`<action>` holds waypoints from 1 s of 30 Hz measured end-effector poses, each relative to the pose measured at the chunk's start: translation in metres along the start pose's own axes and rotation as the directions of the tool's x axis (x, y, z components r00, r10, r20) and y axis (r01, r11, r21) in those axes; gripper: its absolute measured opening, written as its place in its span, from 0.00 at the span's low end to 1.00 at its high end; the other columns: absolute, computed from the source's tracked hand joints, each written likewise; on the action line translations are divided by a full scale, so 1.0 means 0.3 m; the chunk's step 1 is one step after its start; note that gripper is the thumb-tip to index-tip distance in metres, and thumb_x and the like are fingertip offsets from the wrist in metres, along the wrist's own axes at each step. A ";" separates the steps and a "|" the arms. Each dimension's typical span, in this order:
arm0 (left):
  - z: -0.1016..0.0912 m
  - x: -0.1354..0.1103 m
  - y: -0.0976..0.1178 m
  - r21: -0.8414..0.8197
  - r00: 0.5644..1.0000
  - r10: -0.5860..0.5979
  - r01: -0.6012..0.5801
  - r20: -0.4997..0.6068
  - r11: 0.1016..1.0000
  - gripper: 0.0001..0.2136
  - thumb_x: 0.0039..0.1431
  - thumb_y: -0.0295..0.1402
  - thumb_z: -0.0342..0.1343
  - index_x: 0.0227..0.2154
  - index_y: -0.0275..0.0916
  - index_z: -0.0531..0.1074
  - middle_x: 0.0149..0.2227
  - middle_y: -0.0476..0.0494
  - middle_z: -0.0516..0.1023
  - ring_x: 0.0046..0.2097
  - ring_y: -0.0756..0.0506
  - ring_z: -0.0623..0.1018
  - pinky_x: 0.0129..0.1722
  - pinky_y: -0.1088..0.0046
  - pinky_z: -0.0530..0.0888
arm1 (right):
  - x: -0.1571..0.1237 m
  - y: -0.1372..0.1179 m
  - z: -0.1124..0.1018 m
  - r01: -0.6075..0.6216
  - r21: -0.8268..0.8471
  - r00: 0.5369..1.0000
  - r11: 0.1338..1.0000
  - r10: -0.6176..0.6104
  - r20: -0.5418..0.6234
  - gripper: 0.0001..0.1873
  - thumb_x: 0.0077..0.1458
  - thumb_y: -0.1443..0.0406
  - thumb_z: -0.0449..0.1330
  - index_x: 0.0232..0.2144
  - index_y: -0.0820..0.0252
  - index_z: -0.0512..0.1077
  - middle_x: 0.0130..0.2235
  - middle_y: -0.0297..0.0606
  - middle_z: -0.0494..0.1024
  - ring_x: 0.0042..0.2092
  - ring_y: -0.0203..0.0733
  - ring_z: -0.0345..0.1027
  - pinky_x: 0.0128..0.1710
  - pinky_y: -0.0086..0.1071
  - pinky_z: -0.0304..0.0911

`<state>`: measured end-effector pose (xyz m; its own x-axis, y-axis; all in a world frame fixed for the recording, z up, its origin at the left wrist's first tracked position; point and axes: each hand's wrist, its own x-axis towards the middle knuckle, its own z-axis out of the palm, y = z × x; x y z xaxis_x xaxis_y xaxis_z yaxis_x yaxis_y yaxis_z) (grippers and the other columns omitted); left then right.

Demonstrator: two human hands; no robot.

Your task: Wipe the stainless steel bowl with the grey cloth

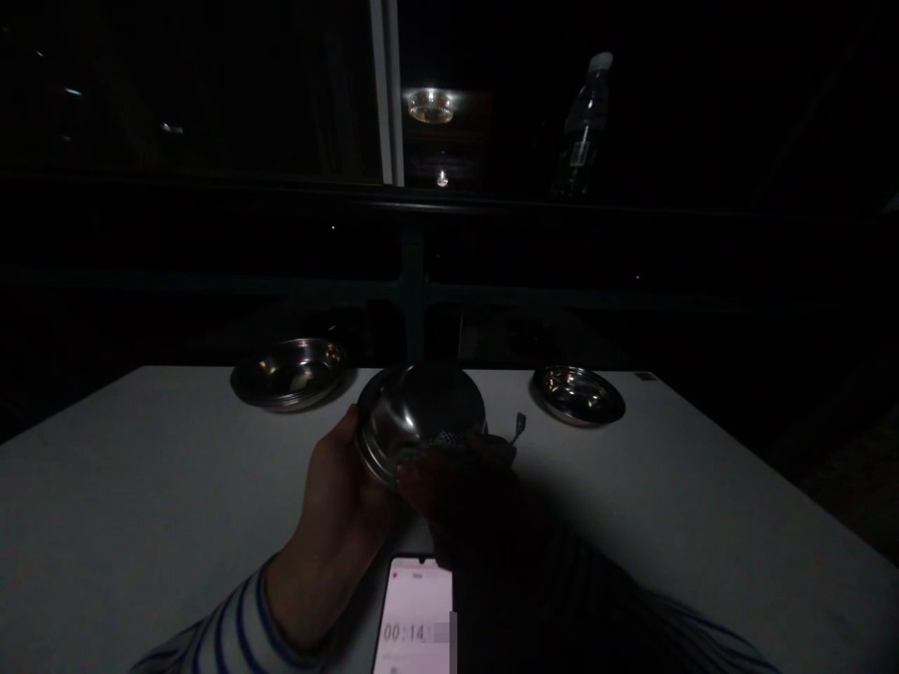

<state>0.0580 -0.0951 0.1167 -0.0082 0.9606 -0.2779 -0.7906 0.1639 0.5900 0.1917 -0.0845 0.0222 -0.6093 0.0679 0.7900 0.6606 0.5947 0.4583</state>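
My left hand [341,505] grips a shiny metal bowl [407,402] by its rim, from the left and below. The bowl is tilted over the table, its outer side and base facing up. My right hand [470,496], deep in shadow, presses a dark, textured cloth [449,438] against the near right side of the bowl. A small loop or tail sticks out from the cloth at the right. The right fingers are closed round the cloth, though darkness hides much of them.
A stack of metal bowls [291,379] stands at the table's back left, and another metal bowl [580,395] at the back right. A lit phone [414,608] showing a timer lies before me on the white table [175,487]. A plastic bottle [584,131] stands beyond.
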 end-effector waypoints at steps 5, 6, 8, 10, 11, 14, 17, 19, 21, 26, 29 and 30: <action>0.003 0.012 0.014 -0.097 0.996 0.089 -0.090 -0.016 0.991 0.16 0.60 0.24 0.38 0.30 0.33 0.72 0.25 0.43 0.78 0.29 0.48 0.78 0.28 0.74 0.75 | -0.007 0.043 -0.014 -0.013 0.049 0.996 0.999 0.008 0.093 0.17 0.58 0.66 0.48 0.48 0.55 0.67 0.53 0.33 0.69 0.61 0.42 0.45 0.63 0.48 0.38; 0.006 0.012 0.018 -0.124 0.995 0.095 -0.096 -0.015 0.988 0.16 0.61 0.24 0.37 0.31 0.33 0.72 0.26 0.43 0.78 0.31 0.47 0.78 0.30 0.74 0.75 | -0.009 0.051 -0.010 -0.047 0.060 0.997 0.997 0.043 0.060 0.17 0.57 0.65 0.48 0.48 0.57 0.66 0.52 0.37 0.69 0.61 0.45 0.46 0.62 0.49 0.42; 0.011 0.010 0.024 -0.149 0.996 0.092 -0.094 -0.021 0.984 0.17 0.61 0.25 0.36 0.33 0.34 0.73 0.27 0.43 0.79 0.34 0.47 0.79 0.34 0.73 0.75 | -0.013 0.061 0.005 -0.120 0.115 0.993 0.986 0.119 0.014 0.22 0.57 0.62 0.46 0.52 0.64 0.62 0.54 0.46 0.66 0.62 0.51 0.44 0.59 0.51 0.50; 0.015 0.007 0.024 -0.136 0.996 0.087 -0.090 -0.028 0.987 0.18 0.61 0.25 0.36 0.35 0.35 0.73 0.28 0.43 0.79 0.36 0.46 0.79 0.36 0.72 0.75 | -0.015 0.062 0.020 -0.197 0.179 0.980 0.964 0.196 0.024 0.30 0.57 0.58 0.45 0.58 0.70 0.51 0.59 0.54 0.57 0.63 0.56 0.39 0.56 0.52 0.55; 0.016 0.006 0.022 -0.123 0.995 0.095 -0.098 -0.032 0.988 0.17 0.61 0.26 0.36 0.35 0.35 0.73 0.28 0.42 0.79 0.37 0.46 0.79 0.37 0.72 0.75 | -0.014 0.060 0.025 -0.254 0.195 0.967 0.947 0.250 0.047 0.33 0.58 0.58 0.45 0.60 0.72 0.45 0.61 0.56 0.51 0.64 0.57 0.37 0.55 0.52 0.56; 0.012 0.009 0.008 -0.071 0.989 0.146 -0.146 -0.014 0.987 0.15 0.60 0.27 0.40 0.36 0.33 0.73 0.29 0.41 0.79 0.38 0.45 0.79 0.38 0.70 0.75 | 0.002 0.046 0.026 -0.437 0.227 0.899 0.870 0.429 0.086 0.37 0.59 0.58 0.45 0.63 0.69 0.33 0.64 0.54 0.42 0.64 0.56 0.36 0.56 0.52 0.56; 0.004 0.016 -0.007 -0.015 0.980 0.198 -0.198 0.002 0.980 0.13 0.58 0.29 0.44 0.36 0.32 0.74 0.30 0.41 0.79 0.36 0.44 0.79 0.36 0.69 0.76 | 0.028 0.041 0.016 -0.574 0.299 0.814 0.763 0.571 0.105 0.34 0.61 0.57 0.41 0.63 0.66 0.33 0.64 0.52 0.43 0.64 0.54 0.39 0.56 0.51 0.56; 0.000 0.017 -0.011 0.001 0.974 0.228 -0.228 -0.014 0.974 0.11 0.57 0.29 0.47 0.34 0.32 0.74 0.29 0.43 0.79 0.33 0.45 0.78 0.34 0.71 0.76 | 0.043 0.053 0.004 -0.632 0.369 0.758 0.681 0.643 0.110 0.33 0.62 0.55 0.38 0.63 0.64 0.35 0.64 0.51 0.46 0.63 0.53 0.42 0.56 0.51 0.56; -0.001 0.015 -0.010 0.007 0.976 0.217 -0.217 -0.017 0.976 0.09 0.56 0.28 0.48 0.31 0.33 0.74 0.27 0.45 0.79 0.30 0.47 0.78 0.32 0.73 0.76 | 0.052 0.077 -0.016 -0.631 0.473 0.740 0.616 0.661 0.127 0.34 0.61 0.51 0.36 0.63 0.62 0.37 0.63 0.49 0.48 0.63 0.52 0.44 0.57 0.50 0.55; -0.001 0.010 -0.005 0.047 0.998 0.052 -0.053 0.041 0.997 0.11 0.57 0.27 0.47 0.25 0.33 0.74 0.23 0.46 0.78 0.24 0.49 0.76 0.24 0.77 0.74 | 0.063 0.147 -0.092 -0.627 0.611 0.744 0.483 0.605 0.284 0.31 0.61 0.51 0.38 0.62 0.58 0.45 0.63 0.43 0.52 0.63 0.46 0.46 0.60 0.46 0.51; -0.003 0.010 -0.009 0.115 0.999 -0.001 -0.004 0.042 0.993 0.10 0.56 0.29 0.50 0.24 0.33 0.74 0.22 0.47 0.78 0.22 0.50 0.76 0.21 0.78 0.72 | 0.070 0.170 -0.117 -0.592 0.629 0.774 0.505 0.574 0.268 0.29 0.61 0.52 0.40 0.60 0.58 0.52 0.61 0.42 0.57 0.62 0.43 0.49 0.60 0.43 0.51; -0.004 0.009 -0.010 0.137 0.999 -0.006 0.000 0.040 0.991 0.10 0.56 0.30 0.50 0.24 0.33 0.74 0.21 0.47 0.77 0.22 0.50 0.76 0.21 0.78 0.72 | 0.071 0.174 -0.120 -0.580 0.629 0.785 0.517 0.561 0.263 0.29 0.61 0.51 0.40 0.59 0.59 0.54 0.60 0.42 0.59 0.62 0.43 0.49 0.60 0.42 0.51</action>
<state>0.0597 -0.0934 0.1134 0.0207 0.9677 -0.2512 -0.6994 0.1935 0.6880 0.2289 -0.0809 0.0776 -0.2229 0.5973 0.7704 0.4190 0.7723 -0.4776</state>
